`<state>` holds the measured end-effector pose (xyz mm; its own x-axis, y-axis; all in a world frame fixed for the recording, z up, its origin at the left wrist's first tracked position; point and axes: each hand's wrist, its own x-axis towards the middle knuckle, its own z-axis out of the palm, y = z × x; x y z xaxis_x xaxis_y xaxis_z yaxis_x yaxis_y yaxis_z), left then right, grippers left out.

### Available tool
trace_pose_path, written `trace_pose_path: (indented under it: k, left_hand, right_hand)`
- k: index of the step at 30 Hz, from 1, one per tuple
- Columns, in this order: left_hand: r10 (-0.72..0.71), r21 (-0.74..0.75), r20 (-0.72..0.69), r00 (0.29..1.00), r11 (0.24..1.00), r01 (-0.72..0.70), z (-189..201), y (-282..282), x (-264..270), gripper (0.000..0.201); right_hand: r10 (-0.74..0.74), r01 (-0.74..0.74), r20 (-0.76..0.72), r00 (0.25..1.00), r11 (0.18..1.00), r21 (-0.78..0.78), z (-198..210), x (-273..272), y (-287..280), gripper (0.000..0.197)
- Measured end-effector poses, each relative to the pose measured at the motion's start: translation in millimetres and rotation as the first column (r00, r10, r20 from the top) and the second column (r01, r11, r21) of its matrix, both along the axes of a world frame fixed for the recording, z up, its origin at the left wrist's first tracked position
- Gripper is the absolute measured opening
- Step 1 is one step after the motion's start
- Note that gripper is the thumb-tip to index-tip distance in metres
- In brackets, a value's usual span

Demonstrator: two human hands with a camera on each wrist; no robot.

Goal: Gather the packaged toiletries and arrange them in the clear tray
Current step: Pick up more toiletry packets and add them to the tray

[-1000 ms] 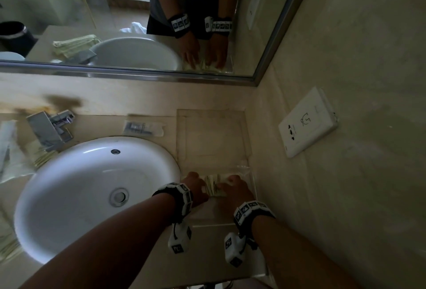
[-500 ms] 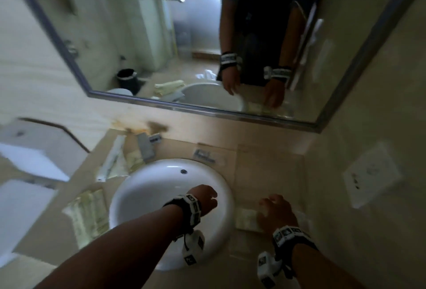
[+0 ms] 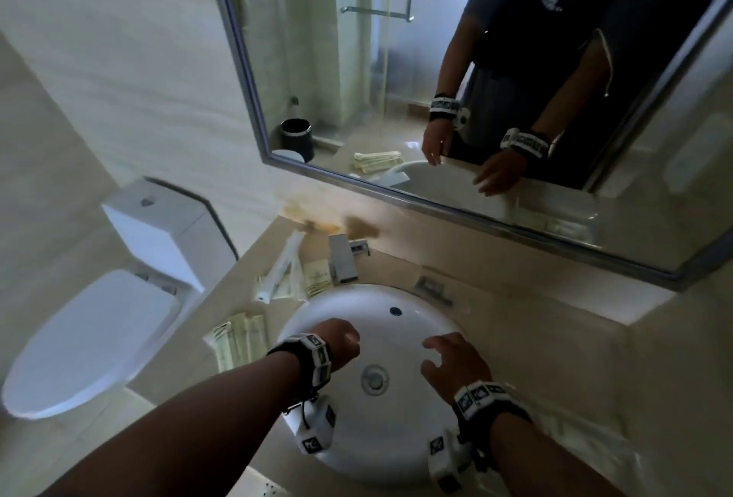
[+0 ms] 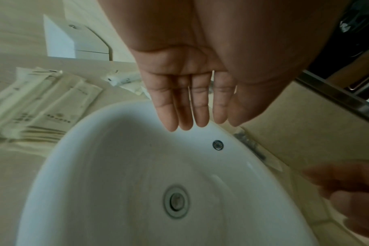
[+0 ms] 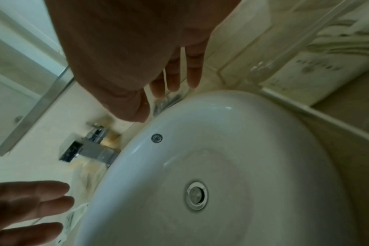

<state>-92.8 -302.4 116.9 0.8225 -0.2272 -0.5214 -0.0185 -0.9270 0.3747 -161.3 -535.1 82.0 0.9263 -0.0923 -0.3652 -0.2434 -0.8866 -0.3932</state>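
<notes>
Both of my hands hover over the white sink and hold nothing. My left hand (image 3: 342, 342) (image 4: 192, 108) has straight fingers pointing at the far rim. My right hand (image 3: 448, 359) (image 5: 175, 74) is spread. Its fingertips are close above a small dark-printed packet (image 3: 434, 291) (image 5: 166, 101) lying behind the sink. Pale toiletry packets (image 3: 238, 342) (image 4: 42, 103) lie on the counter left of the sink. More packets (image 3: 295, 278) lie beside the faucet. The clear tray (image 5: 284, 55) stands right of the sink with a pale packet (image 5: 331, 66) in it.
The sink (image 3: 357, 294) takes up most of the counter. A chrome faucet (image 3: 343, 263) stands at its back left. The mirror (image 3: 436, 80) hangs above, a wall closes the right side, and a toilet (image 3: 91, 338) stands to the left.
Both hands have left the packet in the tray and moved left over the sink. The head view has swung left and up, bringing the toilet and left-side packets into sight.
</notes>
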Motion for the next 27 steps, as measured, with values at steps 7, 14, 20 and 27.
trace_pose_path:
  k: [7,14,20,27]
  left_hand:
    - [0.015,0.011,-0.045,0.999,1.000,-0.014,-13,86,47,0.013]
    - [0.133,0.033,-0.036,0.990,0.991,-0.132,-21,166,108,0.013]
    - [0.207,0.017,0.003,0.978,0.978,-0.208,-30,229,156,0.032]
    - [0.220,0.110,-0.044,0.974,0.971,-0.215,-67,270,191,0.038]
  right_hand:
    - [0.105,-0.107,-0.081,0.991,0.994,-0.019,4,59,86,0.042]
    - [0.184,-0.189,-0.137,0.973,0.982,-0.023,5,118,167,0.046]
    - [0.247,-0.252,-0.238,0.939,0.968,0.012,-13,165,218,0.051]
    - [0.090,-0.112,-0.276,0.957,0.992,-0.066,-36,198,251,0.053]
